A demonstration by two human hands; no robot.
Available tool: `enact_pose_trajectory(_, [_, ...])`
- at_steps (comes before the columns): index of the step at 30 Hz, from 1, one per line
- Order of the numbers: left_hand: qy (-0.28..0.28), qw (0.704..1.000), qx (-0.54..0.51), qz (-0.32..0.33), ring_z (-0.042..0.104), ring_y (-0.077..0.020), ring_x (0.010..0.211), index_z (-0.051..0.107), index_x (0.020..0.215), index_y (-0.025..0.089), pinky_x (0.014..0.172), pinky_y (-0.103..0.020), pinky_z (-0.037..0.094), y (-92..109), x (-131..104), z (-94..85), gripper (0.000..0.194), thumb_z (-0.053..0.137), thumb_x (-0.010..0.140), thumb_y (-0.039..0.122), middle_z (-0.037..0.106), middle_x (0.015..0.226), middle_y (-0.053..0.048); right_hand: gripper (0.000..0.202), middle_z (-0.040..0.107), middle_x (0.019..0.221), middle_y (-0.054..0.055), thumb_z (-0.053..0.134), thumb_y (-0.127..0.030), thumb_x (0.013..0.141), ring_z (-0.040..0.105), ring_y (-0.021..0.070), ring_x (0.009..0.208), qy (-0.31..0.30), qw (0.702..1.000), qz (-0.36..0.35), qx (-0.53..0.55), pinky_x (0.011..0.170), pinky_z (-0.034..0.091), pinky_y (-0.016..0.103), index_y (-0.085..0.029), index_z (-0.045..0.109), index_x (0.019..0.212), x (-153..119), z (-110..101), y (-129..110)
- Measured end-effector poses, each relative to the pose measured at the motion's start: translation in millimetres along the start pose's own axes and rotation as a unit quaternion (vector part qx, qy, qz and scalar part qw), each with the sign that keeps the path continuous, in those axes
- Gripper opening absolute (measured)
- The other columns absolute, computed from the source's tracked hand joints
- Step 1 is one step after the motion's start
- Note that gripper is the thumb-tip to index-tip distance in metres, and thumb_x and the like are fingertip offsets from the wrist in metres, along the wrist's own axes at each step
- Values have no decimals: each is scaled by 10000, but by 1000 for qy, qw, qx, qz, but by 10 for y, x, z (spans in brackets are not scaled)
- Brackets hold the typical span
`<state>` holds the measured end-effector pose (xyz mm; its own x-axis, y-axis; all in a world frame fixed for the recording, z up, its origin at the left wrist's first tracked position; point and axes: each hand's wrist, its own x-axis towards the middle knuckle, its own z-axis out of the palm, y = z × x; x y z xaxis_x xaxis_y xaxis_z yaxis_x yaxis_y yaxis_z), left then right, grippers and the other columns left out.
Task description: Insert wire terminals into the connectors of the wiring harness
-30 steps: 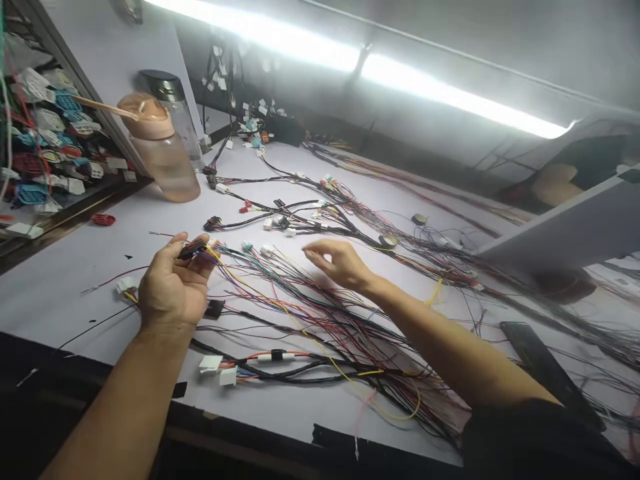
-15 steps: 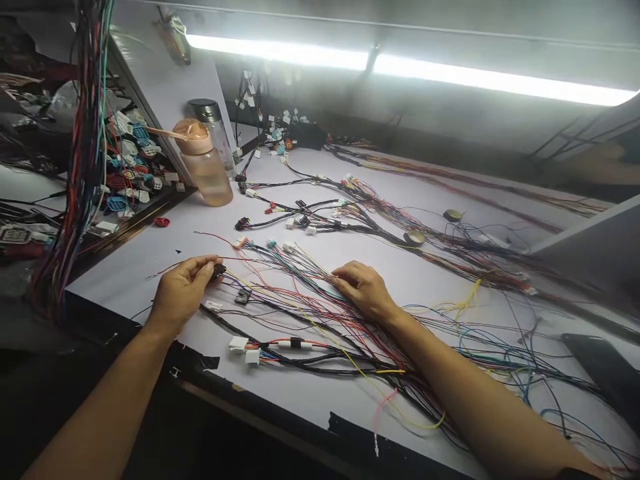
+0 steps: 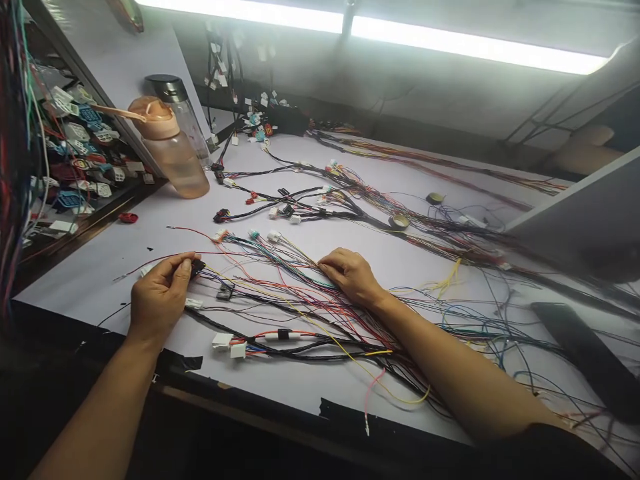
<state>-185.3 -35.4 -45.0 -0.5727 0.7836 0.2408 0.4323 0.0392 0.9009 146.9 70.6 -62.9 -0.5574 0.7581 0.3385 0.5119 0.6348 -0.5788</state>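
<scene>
Over the bench [image 3: 90,267], the left hand [image 3: 159,290] pinches a black connector [image 3: 199,267], apparently already wired. The right hand [image 3: 354,275] curls narrowly at the wire bundle [image 3: 300,275]; I can't tell its grip. A pink lead [image 3: 368,398] remains unconnected at its near end.

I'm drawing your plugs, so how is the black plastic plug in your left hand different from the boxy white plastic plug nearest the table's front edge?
The black plastic plug is dark, but the boxy white plastic plug is pale. The black plug is held in the left hand, while the white plug lies on the table. The hand partly hides the black plug; no hand covers the white plug. Both have wires.
</scene>
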Motion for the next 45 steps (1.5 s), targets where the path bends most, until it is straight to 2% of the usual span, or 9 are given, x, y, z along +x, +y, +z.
enact_pose_trajectory(4, [-10,996,58,66,627,-207,1011,704,1095,183,1006,-336,455,-48,11,-22,291,602,876,343,705,1082,-14,165,687,895,44,565,-264,941,603,157,834,0,1000,7,-3,777,433,290,-198,716,938,-1,-2,0])
enact_pose_trajectory(14, [-32,996,63,55,631,-210,1016,699,1108,194,1023,-357,447,-91,40,-30,275,610,870,300,707,1068,1,152,685,880,48,574,-230,926,608,150,818,10,1000,0,15,767,446,276,-180,718,931,6,6,-4])
enact_pose_trajectory(18, [-37,996,53,54,635,-189,993,700,1102,212,1003,-312,451,-76,45,-32,261,613,871,294,707,1035,21,153,686,878,52,578,-223,911,613,150,830,-1,999,32,29,781,452,272,-171,722,925,19,-14,-17])
enact_pose_trajectory(25, [-39,996,58,62,643,-192,952,701,1103,199,967,-308,466,-124,63,-37,296,603,857,331,717,1026,-11,181,717,978,37,576,-254,900,605,136,777,-67,995,74,-3,728,441,261,-186,730,968,369,-177,-245])
enact_pose_trajectory(28, [-40,993,83,69,653,-196,942,695,1109,208,954,-332,482,-183,84,-39,314,569,859,351,721,1036,-31,180,714,985,14,582,-274,898,607,137,801,-78,995,50,-43,725,429,254,-211,723,991,596,-56,-500])
enact_pose_trajectory(33, [-50,990,95,89,666,-187,934,688,1091,198,912,-325,512,-219,102,-49,335,527,864,385,721,1045,-40,248,691,1072,12,523,-366,928,616,183,963,-114,979,27,-164,784,427,290,-272,695,1080,947,389,-889])
enact_pose_trajectory(37, [-52,992,77,85,668,-191,954,689,1083,182,924,-328,512,-201,96,-49,342,526,855,379,723,1038,-48,261,661,1122,99,528,-327,905,603,252,1026,-115,969,38,-217,859,415,374,-197,701,1052,1159,657,-1008])
enact_pose_trajectory(40, [-55,993,65,82,669,-192,947,694,1071,175,928,-332,513,-191,93,-43,346,535,846,384,725,1030,-51,218,669,1098,98,545,-301,885,618,248,991,-118,965,58,-228,879,408,384,-187,710,969,1253,693,-1002])
enact_pose_trajectory(45, [-59,993,58,87,671,-189,908,692,1080,179,903,-337,521,-209,100,-42,357,527,849,395,728,1013,-50,252,694,1076,53,479,-356,935,636,219,979,-84,960,145,-225,810,426,325,-253,697,1007,1360,509,-860])
